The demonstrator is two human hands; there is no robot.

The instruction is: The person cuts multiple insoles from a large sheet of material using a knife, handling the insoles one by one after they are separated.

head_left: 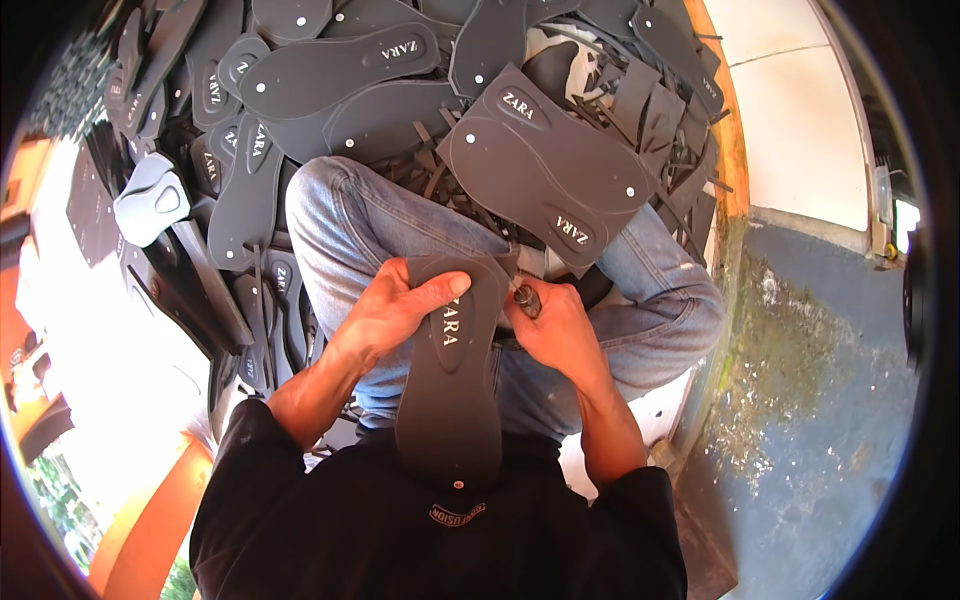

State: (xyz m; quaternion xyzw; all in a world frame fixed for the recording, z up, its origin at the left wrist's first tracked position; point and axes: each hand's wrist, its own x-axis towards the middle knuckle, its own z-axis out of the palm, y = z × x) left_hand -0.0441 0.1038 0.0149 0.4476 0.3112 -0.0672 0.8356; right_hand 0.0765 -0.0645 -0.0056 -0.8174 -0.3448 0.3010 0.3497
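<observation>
My left hand (pixel 415 305) grips a dark grey foam shoe sole (pixel 450 400) near its heel end, thumb on top and fingers underneath. The sole runs lengthwise toward my body, its far end against my black shirt. At its right edge, close to the heel, my right hand (pixel 555 330) is closed around a small dark-handled tool (pixel 527 300). Fingers and sole hide most of the tool's working end. A foam sheet (pixel 545 170) marked with two sole outlines rests over my leg, just beyond my hands.
Many dark soles (pixel 340 70) lie heaped ahead and to the left. Thin foam offcuts (pixel 660 120) are piled at the far right. A pale grey shaped piece (pixel 152 198) sits at the left. Blue-grey floor (pixel 800 380) stretches beyond a raised edge on the right.
</observation>
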